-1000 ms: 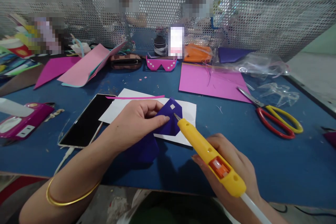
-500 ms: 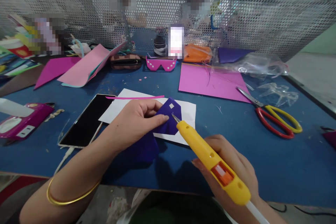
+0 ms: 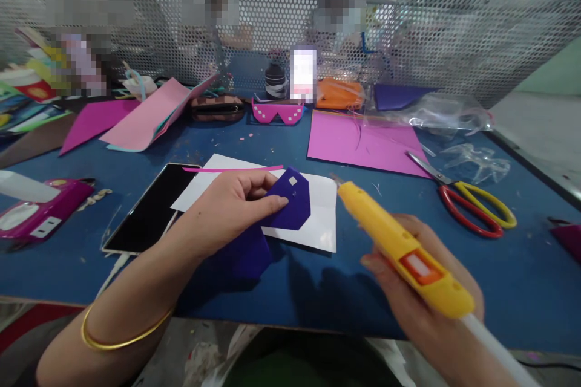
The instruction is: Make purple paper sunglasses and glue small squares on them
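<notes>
My left hand (image 3: 231, 205) pinches a dark purple paper cutout (image 3: 293, 205) bearing a small white square, over a white sheet (image 3: 324, 217) on the blue table. A gold bangle circles that forearm. My right hand (image 3: 422, 290) is wrapped round a yellow glue gun (image 3: 399, 248) with an orange trigger. Its nozzle points up and left, and it hangs a short way right of the purple cutout without touching it. A thin pink paper strip (image 3: 233, 168) lies along the white sheet's top edge.
A black phone (image 3: 149, 205) lies left of the white sheet. Red-and-yellow scissors (image 3: 467, 205) rest at the right, beside a pink sheet (image 3: 363, 142). Pink pixel glasses (image 3: 276, 112), paper sheets and plastic bags line the back under a mesh wall. People sit beyond it.
The glue gun's nozzle was on the purple cutout. My right hand has drawn it away to the right and lifted it. My left hand keeps holding the cutout.
</notes>
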`<state>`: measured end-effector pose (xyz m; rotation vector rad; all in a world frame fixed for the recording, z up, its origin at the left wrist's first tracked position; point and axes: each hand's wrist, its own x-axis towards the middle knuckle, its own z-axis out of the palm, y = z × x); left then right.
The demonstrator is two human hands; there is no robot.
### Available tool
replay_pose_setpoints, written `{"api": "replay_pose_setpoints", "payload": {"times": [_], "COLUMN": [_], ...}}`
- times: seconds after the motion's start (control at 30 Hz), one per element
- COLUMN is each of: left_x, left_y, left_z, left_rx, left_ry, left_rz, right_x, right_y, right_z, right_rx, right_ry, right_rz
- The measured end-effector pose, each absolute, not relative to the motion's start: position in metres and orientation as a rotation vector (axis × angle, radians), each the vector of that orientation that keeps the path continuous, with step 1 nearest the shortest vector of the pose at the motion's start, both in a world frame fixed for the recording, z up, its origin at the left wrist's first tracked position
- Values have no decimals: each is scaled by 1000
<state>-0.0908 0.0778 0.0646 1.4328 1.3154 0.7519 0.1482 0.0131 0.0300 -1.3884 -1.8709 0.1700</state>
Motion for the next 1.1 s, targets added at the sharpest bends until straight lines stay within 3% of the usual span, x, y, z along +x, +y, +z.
{"api": "replay_pose_setpoints", "payload": {"times": [0.5,0.77,0.9,1.1], "left_x": [-113,-115,-112,-114], "left_y": [83,83,85,88], "left_z": [78,73,73,67], "left_rx": [1257,1217,1183,1190], "left_ry": [1314,1278,1286,1285], "left_rz": [1106,1099,1112,1122], "right_x": [233,193,137,109], "right_y": [56,78,104,129], "right_z": [4,59,60,36], "right_rx": [-1608,-1395,-1208,-1301], "right_ry": [-2380,-2407,-2580,-2583], "right_rz": [78,-223,175,449]}}
